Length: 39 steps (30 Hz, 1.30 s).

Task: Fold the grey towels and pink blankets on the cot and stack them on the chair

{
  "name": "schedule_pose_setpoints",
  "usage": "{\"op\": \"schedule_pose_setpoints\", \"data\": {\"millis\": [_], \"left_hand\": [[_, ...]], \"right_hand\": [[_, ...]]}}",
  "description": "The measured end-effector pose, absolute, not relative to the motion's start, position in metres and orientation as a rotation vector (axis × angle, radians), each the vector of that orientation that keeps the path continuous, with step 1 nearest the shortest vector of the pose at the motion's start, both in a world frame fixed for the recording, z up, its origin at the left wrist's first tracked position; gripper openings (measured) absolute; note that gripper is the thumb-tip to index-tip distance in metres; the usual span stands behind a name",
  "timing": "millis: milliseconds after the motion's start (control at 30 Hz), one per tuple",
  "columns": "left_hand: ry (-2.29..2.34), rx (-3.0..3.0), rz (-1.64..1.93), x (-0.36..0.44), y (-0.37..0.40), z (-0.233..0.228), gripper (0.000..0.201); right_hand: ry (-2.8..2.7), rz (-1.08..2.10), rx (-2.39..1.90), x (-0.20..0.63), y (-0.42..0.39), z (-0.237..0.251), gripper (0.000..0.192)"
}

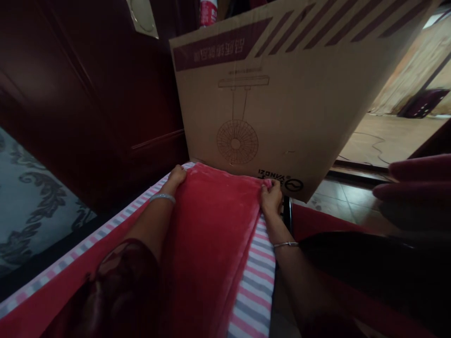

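Note:
A red plush blanket (214, 225) lies lengthwise in front of me, over a cloth with pink, grey and white stripes (255, 272) that shows along both sides. My left hand (178, 175) is closed on the blanket's far left corner, with a pale bangle on that wrist. At the far right corner, my right hand (271, 198) pinches a bunched bit of the same blanket between thumb and fingers. A thin silver bracelet circles the right wrist. Between the two hands the far edge runs nearly straight.
A large cardboard box (303, 108) with a fan drawing stands upside down just beyond the blanket. A dark red door (88, 94) is at the left, beside patterned wallpaper (35, 206). A doorway at right shows a dark suitcase (424, 103) and a cable on the floor.

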<state>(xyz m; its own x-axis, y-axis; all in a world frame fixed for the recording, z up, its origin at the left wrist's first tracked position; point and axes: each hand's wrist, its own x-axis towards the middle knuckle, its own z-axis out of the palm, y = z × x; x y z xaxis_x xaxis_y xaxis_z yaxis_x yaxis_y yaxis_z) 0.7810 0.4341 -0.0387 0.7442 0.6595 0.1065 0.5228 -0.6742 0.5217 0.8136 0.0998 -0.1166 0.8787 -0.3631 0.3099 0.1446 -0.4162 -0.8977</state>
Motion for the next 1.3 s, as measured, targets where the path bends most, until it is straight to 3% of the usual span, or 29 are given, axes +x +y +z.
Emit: {"op": "schedule_pose_setpoints", "data": {"millis": [100, 267, 433, 733, 867, 1033, 1200, 1300], "left_hand": [[0.756, 2.47, 0.334, 0.793, 0.43, -0.041, 0.044], [0.597, 2.516, 0.269, 0.803, 0.432, -0.044, 0.026], [0.661, 2.663, 0.451, 0.801, 0.431, -0.06, 0.04], [0.664, 2.854, 0.243, 0.778, 0.414, -0.042, 0.05], [0.278, 3.055, 0.072, 0.719, 0.374, -0.038, 0.058], [-0.132, 2.887, -0.159, 0.596, 0.311, -0.057, 0.063], [-0.144, 2.783, -0.096, 0.486, 0.256, -0.064, 0.052], [-0.015, 2.801, -0.053, 0.459, 0.229, -0.062, 0.035]], "right_hand": [[0.121, -0.579, -1.91, 0.815, 0.101, -0.119, 0.038], [0.022, -0.645, -1.881, 0.816, 0.101, -0.12, 0.04], [-0.07, -0.656, -1.846, 0.818, 0.099, -0.12, 0.042], [0.014, -0.589, -1.902, 0.817, 0.101, -0.121, 0.042], [0.028, -0.569, -1.912, 0.815, 0.099, -0.12, 0.043], [0.028, -0.536, -1.925, 0.816, 0.097, -0.121, 0.044], [0.021, -0.525, -1.927, 0.821, 0.092, -0.122, 0.043], [0.005, -0.502, -1.925, 0.82, 0.091, -0.122, 0.044]]}}
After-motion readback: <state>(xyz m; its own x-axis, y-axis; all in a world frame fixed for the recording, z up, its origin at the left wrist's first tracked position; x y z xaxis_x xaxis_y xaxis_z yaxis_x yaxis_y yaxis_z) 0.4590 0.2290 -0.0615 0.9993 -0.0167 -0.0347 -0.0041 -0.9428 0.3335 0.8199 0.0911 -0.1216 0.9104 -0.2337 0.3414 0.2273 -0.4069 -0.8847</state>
